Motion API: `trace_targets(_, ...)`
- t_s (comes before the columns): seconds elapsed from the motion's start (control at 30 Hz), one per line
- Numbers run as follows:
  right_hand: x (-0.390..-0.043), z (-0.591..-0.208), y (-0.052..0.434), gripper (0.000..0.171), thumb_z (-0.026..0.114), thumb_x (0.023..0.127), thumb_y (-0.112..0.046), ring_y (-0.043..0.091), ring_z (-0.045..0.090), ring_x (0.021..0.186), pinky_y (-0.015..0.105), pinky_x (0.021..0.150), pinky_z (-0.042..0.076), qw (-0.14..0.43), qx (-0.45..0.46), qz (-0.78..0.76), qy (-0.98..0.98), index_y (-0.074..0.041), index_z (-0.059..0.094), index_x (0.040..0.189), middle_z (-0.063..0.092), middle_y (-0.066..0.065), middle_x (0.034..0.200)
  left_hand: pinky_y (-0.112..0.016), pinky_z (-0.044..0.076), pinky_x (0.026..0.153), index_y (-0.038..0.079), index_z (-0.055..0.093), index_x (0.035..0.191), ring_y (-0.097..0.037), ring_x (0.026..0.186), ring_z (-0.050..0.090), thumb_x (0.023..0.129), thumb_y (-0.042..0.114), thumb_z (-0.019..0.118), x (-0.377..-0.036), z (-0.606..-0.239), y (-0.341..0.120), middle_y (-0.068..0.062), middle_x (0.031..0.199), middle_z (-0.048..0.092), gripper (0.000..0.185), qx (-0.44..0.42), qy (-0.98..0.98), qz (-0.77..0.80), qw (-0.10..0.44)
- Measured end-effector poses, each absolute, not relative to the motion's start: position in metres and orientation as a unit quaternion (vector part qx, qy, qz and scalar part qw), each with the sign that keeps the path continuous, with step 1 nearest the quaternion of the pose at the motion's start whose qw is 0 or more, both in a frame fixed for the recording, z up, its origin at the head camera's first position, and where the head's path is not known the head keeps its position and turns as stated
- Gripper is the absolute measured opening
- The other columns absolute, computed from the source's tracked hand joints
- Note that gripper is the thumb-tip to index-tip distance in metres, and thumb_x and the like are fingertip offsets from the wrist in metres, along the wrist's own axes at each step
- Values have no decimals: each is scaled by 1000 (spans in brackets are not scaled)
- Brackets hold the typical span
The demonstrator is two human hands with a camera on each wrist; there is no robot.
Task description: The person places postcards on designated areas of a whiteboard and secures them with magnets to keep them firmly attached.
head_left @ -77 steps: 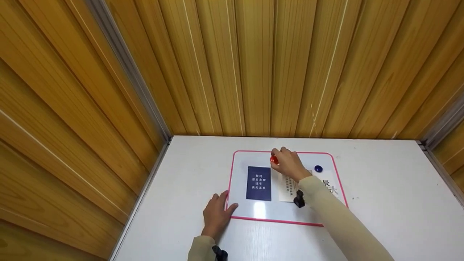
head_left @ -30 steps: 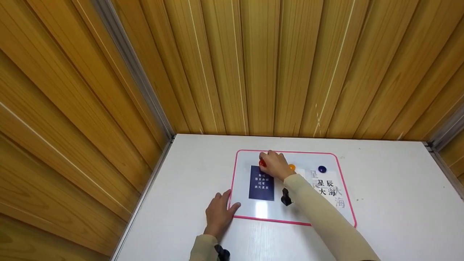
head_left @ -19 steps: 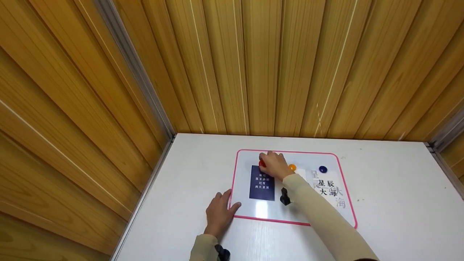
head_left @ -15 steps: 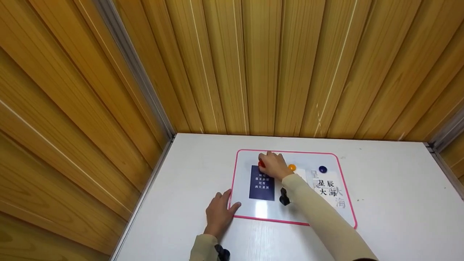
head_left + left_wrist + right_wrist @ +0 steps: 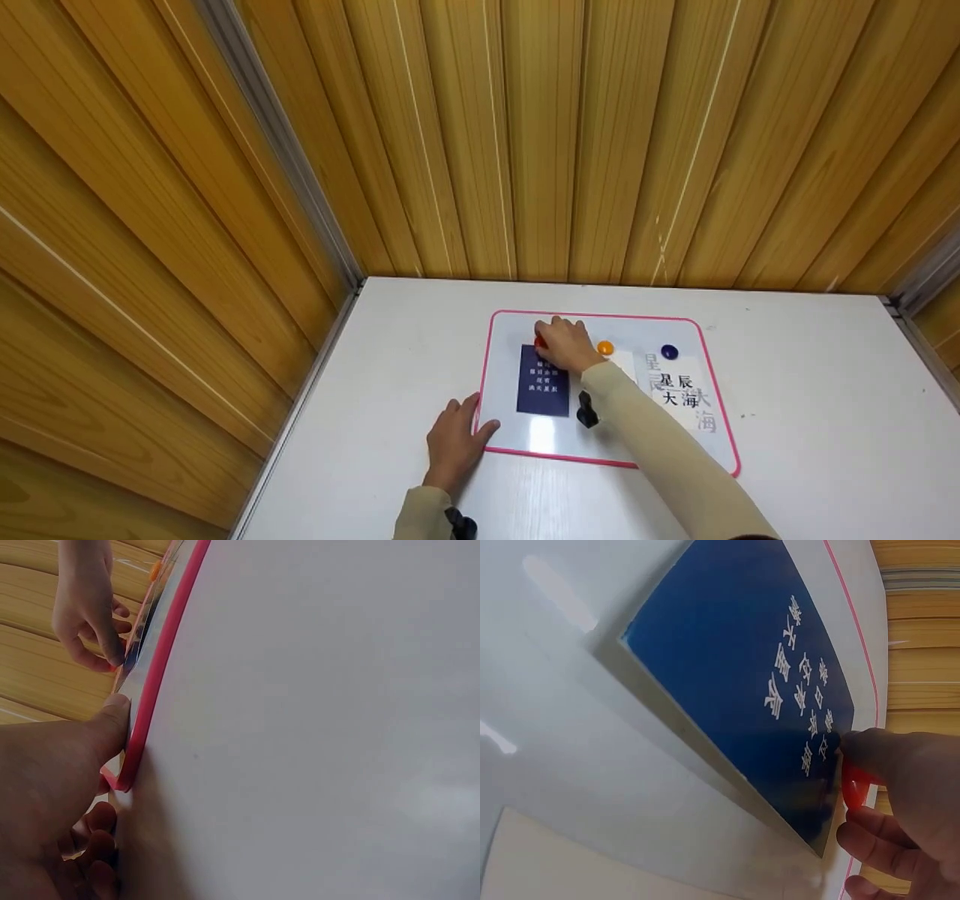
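Note:
My right hand (image 5: 566,346) pinches a round red magnet (image 5: 855,784) at the top edge of a navy blue card (image 5: 543,390) with white characters. In the right wrist view, the card's near edge stands a little off the whiteboard surface. My left hand (image 5: 454,442) holds the lower left corner of the pink-framed whiteboard (image 5: 517,435). Its thumb (image 5: 112,720) lies over the frame, and its other fingers curl at the outer side. A cream card (image 5: 621,363), partly behind my right arm, lies under an orange magnet (image 5: 605,347).
A dark blue magnet (image 5: 670,352) sits above a white card (image 5: 679,390) with black and grey characters at the board's right. The white table (image 5: 825,420) extends around the board. Yellow wood-grain panels (image 5: 540,150) rise behind and at the left.
My right hand has moved left with the red magnet, from beside the cream card to the navy card's top edge, uncovering the orange magnet. Over the last half second it barely shifts.

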State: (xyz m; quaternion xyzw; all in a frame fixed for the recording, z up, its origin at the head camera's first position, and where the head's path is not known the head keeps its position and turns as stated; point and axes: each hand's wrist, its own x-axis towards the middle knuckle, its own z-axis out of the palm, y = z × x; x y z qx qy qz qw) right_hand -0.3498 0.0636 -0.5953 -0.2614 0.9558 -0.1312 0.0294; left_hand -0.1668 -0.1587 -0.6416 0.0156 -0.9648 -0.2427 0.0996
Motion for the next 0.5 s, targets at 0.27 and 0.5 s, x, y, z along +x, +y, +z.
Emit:
trace_targets(0.27,-349,-596,63,26,74,97,-25,33,63,89,55,83,49,24,-260,-135,956,-7,68,116,65,15,99,-38,49,72,12,63,139,-13,75,48,88,45,79,-167,-644,-159,-1,94,59,62,12,-965,-242,105)
trace_targets(0.5,-349,-600,63,23,75,96,-25,34,64,86,56,78,49,-1,-262,-132,956,-8,69,109,66,15,94,-38,50,72,13,63,139,-13,75,48,88,46,79,-167,-643,-160,-1,93,58,63,11,-965,-241,104)
